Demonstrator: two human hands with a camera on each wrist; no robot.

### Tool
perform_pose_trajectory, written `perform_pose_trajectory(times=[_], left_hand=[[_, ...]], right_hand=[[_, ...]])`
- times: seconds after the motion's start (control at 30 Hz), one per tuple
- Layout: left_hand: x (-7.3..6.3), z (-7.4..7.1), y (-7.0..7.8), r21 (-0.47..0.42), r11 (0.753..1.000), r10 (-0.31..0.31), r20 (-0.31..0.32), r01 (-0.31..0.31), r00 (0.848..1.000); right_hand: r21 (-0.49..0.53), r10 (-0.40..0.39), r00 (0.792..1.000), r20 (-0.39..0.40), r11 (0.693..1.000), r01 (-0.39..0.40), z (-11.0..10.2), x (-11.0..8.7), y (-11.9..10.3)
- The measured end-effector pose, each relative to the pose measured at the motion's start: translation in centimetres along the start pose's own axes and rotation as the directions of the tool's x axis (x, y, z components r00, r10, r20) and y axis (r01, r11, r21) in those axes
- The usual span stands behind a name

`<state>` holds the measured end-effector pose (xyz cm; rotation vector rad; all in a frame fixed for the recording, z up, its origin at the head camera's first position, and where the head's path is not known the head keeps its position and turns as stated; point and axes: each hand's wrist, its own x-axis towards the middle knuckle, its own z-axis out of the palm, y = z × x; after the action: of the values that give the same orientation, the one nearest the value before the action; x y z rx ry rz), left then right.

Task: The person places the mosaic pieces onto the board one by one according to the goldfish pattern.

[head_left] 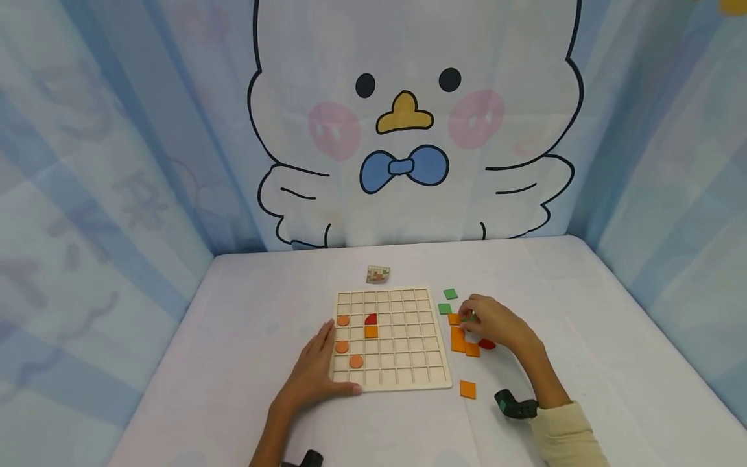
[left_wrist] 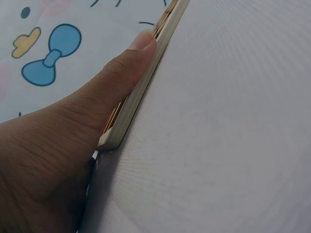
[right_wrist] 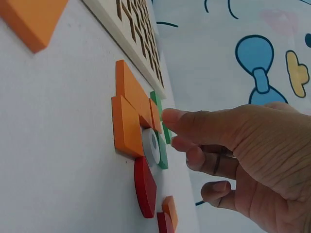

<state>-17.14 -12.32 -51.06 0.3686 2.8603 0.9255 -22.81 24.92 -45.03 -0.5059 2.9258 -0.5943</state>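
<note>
A pale wooden grid board (head_left: 408,348) lies on the table, carrying three orange discs (head_left: 356,362), a red quarter-round piece (head_left: 371,319) and an orange square (head_left: 371,331). My left hand (head_left: 318,370) spans its front-left corner, straight thumb along the front edge and fingers along the left side. In the left wrist view, the thumb (left_wrist: 141,46) presses on the board's rim. Beyond the right side, my right hand (head_left: 495,322) reaches over loose pieces with lightly bent fingers. The thumb tip overlaps a small orange piece (right_wrist: 155,116) in the right wrist view, near larger orange pieces (right_wrist: 127,127).
Green pieces (head_left: 450,294) lie off the board's far right corner. Near my right hand are a red piece (right_wrist: 145,187) and a white round piece (right_wrist: 151,145). One orange square (head_left: 467,389) lies nearer me. Behind the board is a small patterned card (head_left: 378,274).
</note>
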Motion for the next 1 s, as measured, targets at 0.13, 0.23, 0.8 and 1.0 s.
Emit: perform_pose_trajectory(times=[0.13,0.23,0.8,1.0], left_hand=[[-0.1,-0.1,0.1,-0.003,1.000,0.005,-0.001,-0.005,1.000],[-0.1,-0.1,0.2,-0.003,1.000,0.009,0.000,-0.009,1.000],[0.2,0.0,-0.1,-0.009,1.000,-0.001,-0.008,0.001,1.000],[0.2,0.2,-0.1,-0.007,1.000,0.001,-0.014,-0.001,1.000]], right_hand=[[0.000,0.026,0.999,0.036,1.000,-0.026,0.0,-0.3,0.8],[0.000,0.043,0.997,0.057,0.999,-0.043,0.2,-0.5,1.2],[0.030,0.097,0.994,0.060,0.995,-0.099,0.4,-0.4,1.8],[-0.015,0.083,0.996,0.017,0.996,-0.083,0.6,-0.6,2.0]])
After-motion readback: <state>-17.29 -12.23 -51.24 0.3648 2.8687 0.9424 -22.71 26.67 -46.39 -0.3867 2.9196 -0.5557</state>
